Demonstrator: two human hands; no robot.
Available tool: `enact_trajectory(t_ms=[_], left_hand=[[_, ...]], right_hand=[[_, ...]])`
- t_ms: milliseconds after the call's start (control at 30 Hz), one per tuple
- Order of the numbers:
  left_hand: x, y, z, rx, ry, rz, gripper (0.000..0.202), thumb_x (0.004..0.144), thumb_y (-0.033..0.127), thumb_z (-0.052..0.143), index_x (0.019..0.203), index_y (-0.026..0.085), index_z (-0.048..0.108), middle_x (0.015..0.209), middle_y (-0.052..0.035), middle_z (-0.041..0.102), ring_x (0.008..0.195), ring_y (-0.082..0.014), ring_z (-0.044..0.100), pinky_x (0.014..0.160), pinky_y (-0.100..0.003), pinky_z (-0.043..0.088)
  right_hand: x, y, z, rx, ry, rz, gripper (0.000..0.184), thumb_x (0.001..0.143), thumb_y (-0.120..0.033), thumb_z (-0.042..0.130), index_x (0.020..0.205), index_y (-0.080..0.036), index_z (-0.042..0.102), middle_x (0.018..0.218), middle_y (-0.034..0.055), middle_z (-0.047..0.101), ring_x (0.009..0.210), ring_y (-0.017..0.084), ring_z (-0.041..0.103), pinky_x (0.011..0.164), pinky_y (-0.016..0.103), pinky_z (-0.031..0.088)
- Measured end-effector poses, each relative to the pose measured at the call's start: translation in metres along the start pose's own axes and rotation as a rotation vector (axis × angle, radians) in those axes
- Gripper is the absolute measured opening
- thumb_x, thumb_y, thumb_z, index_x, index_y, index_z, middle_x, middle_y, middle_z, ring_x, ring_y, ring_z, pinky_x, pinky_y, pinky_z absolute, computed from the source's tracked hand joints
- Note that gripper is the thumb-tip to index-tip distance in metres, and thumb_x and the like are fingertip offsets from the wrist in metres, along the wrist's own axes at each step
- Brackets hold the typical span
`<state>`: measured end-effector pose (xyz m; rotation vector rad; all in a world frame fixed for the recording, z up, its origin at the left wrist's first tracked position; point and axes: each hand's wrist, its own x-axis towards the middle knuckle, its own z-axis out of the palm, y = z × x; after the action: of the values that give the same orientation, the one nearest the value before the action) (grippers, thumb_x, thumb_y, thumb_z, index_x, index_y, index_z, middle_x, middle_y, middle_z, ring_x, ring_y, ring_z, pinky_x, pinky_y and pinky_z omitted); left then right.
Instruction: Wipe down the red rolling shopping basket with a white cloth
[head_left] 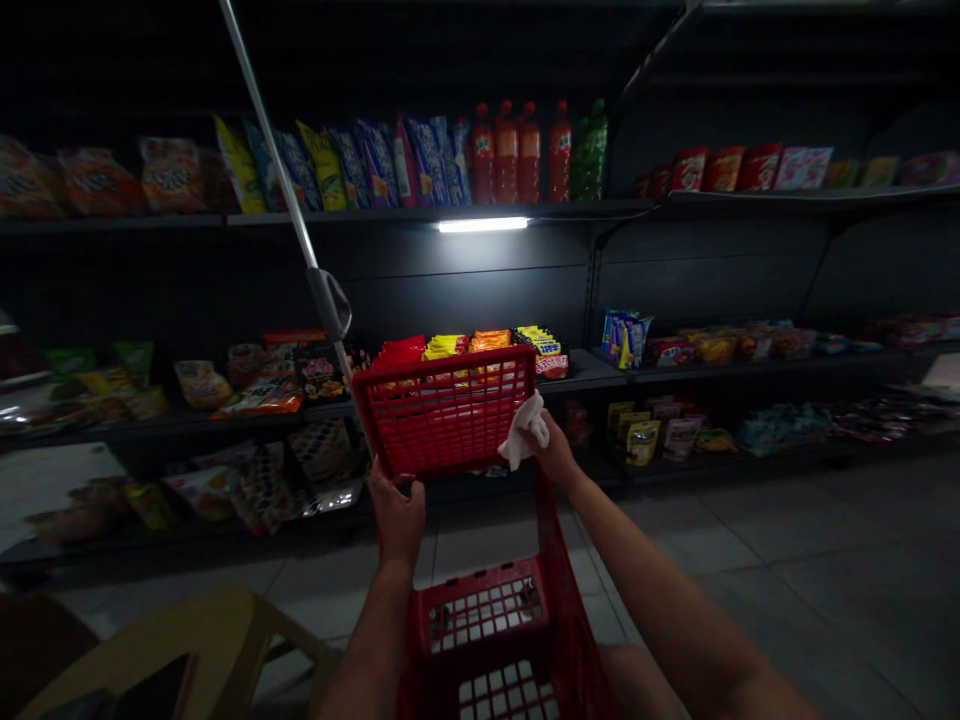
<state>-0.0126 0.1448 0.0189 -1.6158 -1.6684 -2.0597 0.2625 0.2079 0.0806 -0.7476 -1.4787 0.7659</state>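
In front of me a red plastic shopping basket (559,560) stands tilted, its latticed end panel (442,415) facing me. My left hand (397,515) grips the basket's left edge just below that panel, thumb raised. White cloth (525,430) is bunched in my right hand (553,448), pressed at the panel's right edge. The fingers of this hand are partly hidden by the cloth. A slim metal pole (277,150) with a dark grip slants down to the basket's left side; whether it joins the basket, I cannot tell.
Dark shelves (480,265) hold snack bags, several red bottles (506,150) and packets behind the basket. A lit tube lamp (484,225) hangs under the upper shelf. At lower left stands a yellowish stool (232,640) with a dark flat phone-like object (154,690) on it. Tiled floor (720,560) lies right.
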Motion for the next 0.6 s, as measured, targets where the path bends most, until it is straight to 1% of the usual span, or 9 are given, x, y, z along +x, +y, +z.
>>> enact_trajectory(t_ms=[67,100,167,233,300,367,433,500,600], left_hand=[[0.000,-0.001,-0.002,0.006,0.005,-0.005,0.079,0.078,0.018,0.060,0.149,0.016,0.025,0.136,-0.0183,0.042,0.082,-0.0138,0.062,0.094,-0.042,0.053],[0.000,-0.002,-0.003,0.006,0.007,-0.007,0.078,0.078,0.018,0.060,0.148,0.016,0.025,0.135,-0.0181,0.043,0.082,-0.0138,0.062,0.094,-0.043,0.053],[-0.001,-0.001,-0.003,0.001,0.006,-0.018,0.078,0.078,0.018,0.060,0.148,0.016,0.026,0.134,-0.0179,0.044,0.082,-0.0140,0.062,0.091,-0.041,0.054],[-0.003,-0.001,-0.003,-0.015,-0.004,-0.046,0.078,0.079,0.018,0.060,0.148,0.016,0.025,0.134,-0.0180,0.044,0.082,-0.0142,0.062,0.082,-0.037,0.056],[-0.004,-0.001,-0.003,-0.037,-0.009,-0.083,0.078,0.079,0.019,0.060,0.148,0.017,0.024,0.133,-0.0179,0.044,0.084,-0.0146,0.062,0.071,-0.031,0.055],[-0.004,-0.002,-0.002,-0.054,-0.001,-0.101,0.077,0.079,0.020,0.060,0.147,0.018,0.025,0.131,-0.0172,0.045,0.084,-0.0145,0.062,0.064,-0.027,0.053],[-0.004,-0.003,-0.002,-0.066,0.013,-0.093,0.075,0.079,0.020,0.061,0.145,0.018,0.027,0.130,-0.0163,0.045,0.084,-0.0134,0.061,0.067,-0.027,0.053],[-0.003,-0.003,-0.002,-0.051,0.030,-0.086,0.070,0.079,0.020,0.061,0.142,0.018,0.030,0.129,-0.0145,0.046,0.085,-0.0124,0.060,0.078,-0.030,0.054],[-0.002,-0.002,-0.009,0.015,0.046,-0.097,0.055,0.080,0.020,0.058,0.133,0.018,0.042,0.119,-0.0099,0.053,0.090,-0.0149,0.060,0.093,-0.036,0.051]], right_hand=[[0.001,0.003,-0.005,0.012,-0.065,0.051,0.049,0.071,-0.044,0.074,0.111,-0.018,0.060,0.102,0.0069,0.070,0.090,0.021,0.066,0.085,0.036,0.054],[0.004,-0.001,-0.006,0.014,-0.095,0.062,0.050,0.067,-0.043,0.077,0.108,-0.018,0.061,0.100,0.0072,0.071,0.088,0.022,0.067,0.083,0.036,0.055],[0.014,-0.019,-0.006,0.000,-0.131,0.038,0.049,0.063,-0.041,0.080,0.103,-0.018,0.063,0.098,0.0069,0.072,0.087,0.022,0.067,0.082,0.038,0.055],[0.026,-0.046,-0.004,-0.039,-0.104,-0.049,0.046,0.066,-0.040,0.079,0.104,-0.019,0.064,0.101,0.0060,0.072,0.091,0.022,0.066,0.086,0.038,0.054],[0.032,-0.068,-0.001,-0.080,-0.046,-0.140,0.044,0.070,-0.039,0.077,0.108,-0.020,0.063,0.105,0.0053,0.071,0.097,0.022,0.064,0.091,0.038,0.052],[0.029,-0.074,0.003,-0.083,-0.036,-0.153,0.042,0.073,-0.039,0.075,0.108,-0.020,0.063,0.107,0.0051,0.070,0.098,0.021,0.064,0.091,0.037,0.052],[0.017,-0.063,0.004,-0.037,-0.062,-0.096,0.041,0.073,-0.039,0.074,0.109,-0.021,0.063,0.108,0.0047,0.070,0.096,0.021,0.064,0.088,0.036,0.053],[-0.001,-0.042,0.001,0.015,-0.091,-0.020,0.042,0.072,-0.038,0.072,0.110,-0.021,0.062,0.108,0.0045,0.070,0.095,0.021,0.065,0.086,0.035,0.054],[-0.024,-0.016,-0.019,0.011,-0.166,0.053,0.039,0.065,-0.034,0.071,0.101,-0.021,0.067,0.099,0.0041,0.071,0.090,0.022,0.066,0.080,0.035,0.056]])
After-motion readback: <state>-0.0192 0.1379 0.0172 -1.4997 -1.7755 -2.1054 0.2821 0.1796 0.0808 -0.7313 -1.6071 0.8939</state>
